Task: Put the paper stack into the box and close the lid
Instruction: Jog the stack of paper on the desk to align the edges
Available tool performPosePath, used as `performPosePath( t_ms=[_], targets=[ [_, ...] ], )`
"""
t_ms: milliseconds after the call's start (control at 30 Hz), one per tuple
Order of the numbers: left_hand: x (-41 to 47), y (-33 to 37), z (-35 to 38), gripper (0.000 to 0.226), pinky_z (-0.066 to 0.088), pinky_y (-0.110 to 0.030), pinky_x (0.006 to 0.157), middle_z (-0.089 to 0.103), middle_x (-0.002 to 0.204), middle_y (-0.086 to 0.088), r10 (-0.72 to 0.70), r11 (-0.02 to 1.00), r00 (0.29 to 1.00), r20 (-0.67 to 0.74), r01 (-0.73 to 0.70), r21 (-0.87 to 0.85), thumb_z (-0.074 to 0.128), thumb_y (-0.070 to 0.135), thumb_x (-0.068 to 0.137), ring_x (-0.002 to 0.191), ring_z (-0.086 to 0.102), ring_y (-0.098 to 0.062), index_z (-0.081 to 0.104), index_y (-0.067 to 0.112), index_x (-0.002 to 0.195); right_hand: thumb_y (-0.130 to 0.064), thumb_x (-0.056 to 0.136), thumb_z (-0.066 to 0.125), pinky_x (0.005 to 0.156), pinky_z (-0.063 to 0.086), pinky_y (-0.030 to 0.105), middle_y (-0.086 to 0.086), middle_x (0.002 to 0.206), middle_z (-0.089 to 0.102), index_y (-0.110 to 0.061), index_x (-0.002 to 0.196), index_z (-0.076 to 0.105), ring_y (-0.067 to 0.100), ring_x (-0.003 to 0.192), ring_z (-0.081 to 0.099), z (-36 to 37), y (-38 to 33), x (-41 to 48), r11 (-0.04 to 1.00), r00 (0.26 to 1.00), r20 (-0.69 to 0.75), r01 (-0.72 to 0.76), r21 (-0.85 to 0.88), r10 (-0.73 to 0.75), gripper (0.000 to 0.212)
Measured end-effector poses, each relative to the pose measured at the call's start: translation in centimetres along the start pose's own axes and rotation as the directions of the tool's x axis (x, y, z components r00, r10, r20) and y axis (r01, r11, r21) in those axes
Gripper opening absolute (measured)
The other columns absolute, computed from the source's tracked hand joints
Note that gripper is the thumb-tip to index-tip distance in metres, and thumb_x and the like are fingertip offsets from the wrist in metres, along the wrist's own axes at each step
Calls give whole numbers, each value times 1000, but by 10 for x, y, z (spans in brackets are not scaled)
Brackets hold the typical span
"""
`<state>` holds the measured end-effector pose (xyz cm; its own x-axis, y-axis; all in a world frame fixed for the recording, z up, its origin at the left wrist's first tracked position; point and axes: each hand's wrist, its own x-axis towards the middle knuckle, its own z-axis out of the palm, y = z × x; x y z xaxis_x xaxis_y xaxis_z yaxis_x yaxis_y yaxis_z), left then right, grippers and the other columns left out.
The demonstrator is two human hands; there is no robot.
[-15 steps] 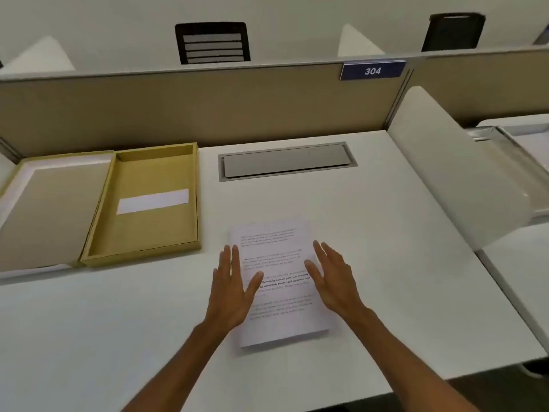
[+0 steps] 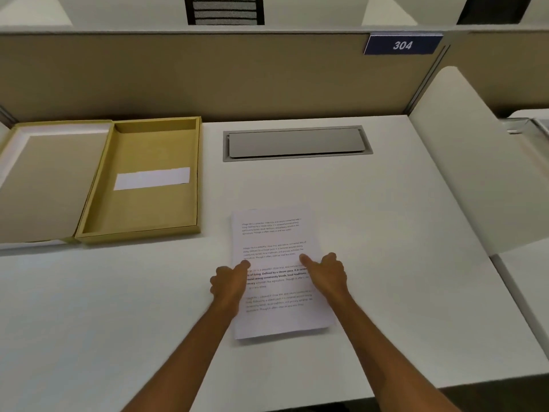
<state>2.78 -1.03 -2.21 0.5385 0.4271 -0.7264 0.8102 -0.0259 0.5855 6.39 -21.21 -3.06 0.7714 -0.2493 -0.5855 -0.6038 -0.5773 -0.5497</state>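
A paper stack (image 2: pixel 274 233) with printed text lies flat on the white desk, in the middle. My left hand (image 2: pixel 228 281) grips its left edge, thumb on top and fingers curled at the side. My right hand (image 2: pixel 326 272) grips the right edge the same way. The yellow-brown box (image 2: pixel 142 215) stands open to the left of the stack, with a white label strip on its floor. Its hinged lid (image 2: pixel 38 185) lies flat open further left, inner side up.
A grey cable hatch (image 2: pixel 297 142) is set into the white desk (image 2: pixel 401 263) behind the stack. A tan partition (image 2: pixel 208 75) with a blue "304" sign (image 2: pixel 402 44) runs along the back. A cream side divider (image 2: pixel 475 162) bounds the desk on the right.
My hands were lying flat and spread on the paper; now the fingers have curled over the stack's left and right edges. The view has tilted slightly closer.
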Motion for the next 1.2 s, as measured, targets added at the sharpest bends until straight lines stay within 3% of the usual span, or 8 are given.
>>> performPosePath(
  t_ms=[100, 200, 333, 533, 700, 833, 933, 1200],
  targets=[
    [10, 7, -6, 48, 54, -55, 96, 68, 116, -23, -60, 980, 995, 81, 74, -184, 61, 33, 92, 104, 67, -41, 57, 0, 127, -56, 85, 68, 104, 47, 49, 21, 139, 54, 2, 139, 44, 37, 125, 54, -1, -7, 10, 993, 997, 34, -68, 96, 65, 83],
    [16, 10, -9, 38, 57, -48, 88, 71, 109, -23, -97, 970, 987, 131, 123, -210, 58, 28, 95, 98, 69, -39, 61, 2, 122, -48, 86, 71, 96, 54, 47, 18, 125, 65, 0, 126, 57, 35, 110, 64, -6, -9, 16, 978, 995, 68, -81, 193, 69, 64],
    [19, 11, -10, 33, 54, -36, 65, 73, 99, -20, -96, 970, 982, 162, 129, -204, 59, 25, 93, 83, 69, -33, 61, 3, 118, -45, 85, 72, 94, 55, 46, 17, 122, 67, 0, 125, 59, 34, 106, 66, -8, -11, 22, 982, 993, 95, -90, 168, 75, 62],
    [23, 5, -10, 31, 60, -46, 82, 74, 99, -18, -13, 992, 997, 73, 22, -121, 65, 26, 90, 89, 72, -36, 60, 3, 111, -39, 84, 75, 81, 58, 39, 15, 117, 68, -1, 123, 58, 32, 99, 68, -16, -14, 25, 976, 991, 121, -89, 197, 66, 57],
    [30, 0, -19, 24, 62, -41, 72, 76, 93, -14, 77, 997, 996, 41, -76, -21, 71, 26, 86, 81, 75, -31, 65, 6, 98, -18, 89, 74, 57, 55, 27, 16, 105, 75, -3, 110, 65, 26, 80, 74, -31, -13, 30, 943, 941, 337, -130, 305, 21, 27],
    [35, 1, -28, 29, 63, -45, 78, 79, 90, -12, 107, 994, 986, 131, -107, -8, 78, 24, 82, 80, 77, -31, 67, 4, 100, -17, 93, 68, 68, 55, 34, 17, 102, 75, -1, 99, 64, 28, 82, 72, -37, -8, 35, 939, 928, 373, -117, 324, -13, 17],
    [37, 5, -34, 30, 62, -36, 68, 79, 90, -8, 155, 984, 971, 184, -169, 64, 83, 23, 78, 76, 78, -25, 68, 8, 99, -24, 95, 67, 82, 56, 44, 16, 103, 76, -4, 99, 65, 33, 93, 72, -42, -8, 39, 936, 902, 428, -104, 337, -54, 20],
    [28, 22, -38, 27, 64, -39, 72, 78, 99, -12, 212, 971, 955, 210, -231, 69, 83, 10, 79, 80, 78, -25, 66, 6, 100, -10, 93, 69, 71, 62, 38, 11, 103, 77, -5, 119, 63, 27, 88, 76, -46, -15, 34, 948, 904, 381, 70, 311, -191, 27]
  ],
)
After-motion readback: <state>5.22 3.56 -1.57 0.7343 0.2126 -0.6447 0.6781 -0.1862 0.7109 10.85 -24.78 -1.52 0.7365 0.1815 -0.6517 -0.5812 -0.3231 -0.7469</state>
